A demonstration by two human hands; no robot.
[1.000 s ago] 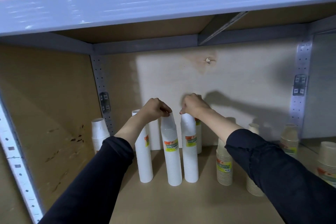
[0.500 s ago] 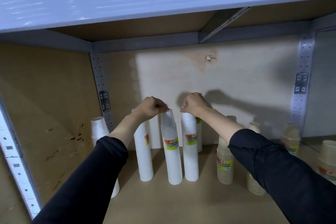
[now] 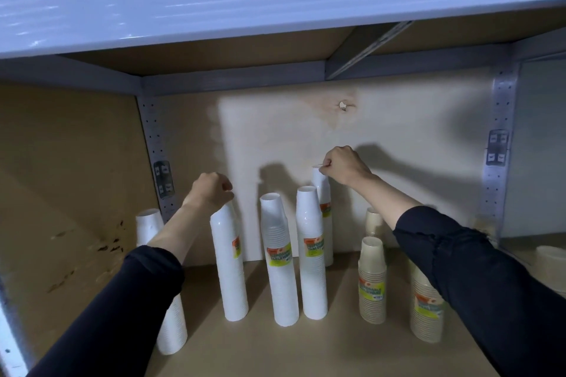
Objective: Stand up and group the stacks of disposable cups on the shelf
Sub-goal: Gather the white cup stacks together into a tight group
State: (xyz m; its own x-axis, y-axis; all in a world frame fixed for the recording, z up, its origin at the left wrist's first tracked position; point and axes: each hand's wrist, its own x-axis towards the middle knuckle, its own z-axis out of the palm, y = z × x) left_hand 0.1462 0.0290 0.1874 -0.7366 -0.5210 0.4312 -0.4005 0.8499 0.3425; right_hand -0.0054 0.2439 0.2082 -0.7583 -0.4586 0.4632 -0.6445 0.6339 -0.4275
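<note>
On the brown shelf board (image 3: 306,352), the left hand (image 3: 211,190) is curled closed over the top of an upright white cup stack (image 3: 229,263), while the right hand (image 3: 343,164) pinches the wrapper at the top of the rear white cup stack (image 3: 325,211) near the back panel. Two more tall white stacks (image 3: 280,260) (image 3: 312,254) stand side by side between them, another white stack (image 3: 171,330) stands partly behind the left sleeve, and shorter beige cup stacks (image 3: 372,281) (image 3: 427,309) stand to the right.

Single head view, close, facing forward and slightly down into shelf (image 3: 306,346) bay.
</note>
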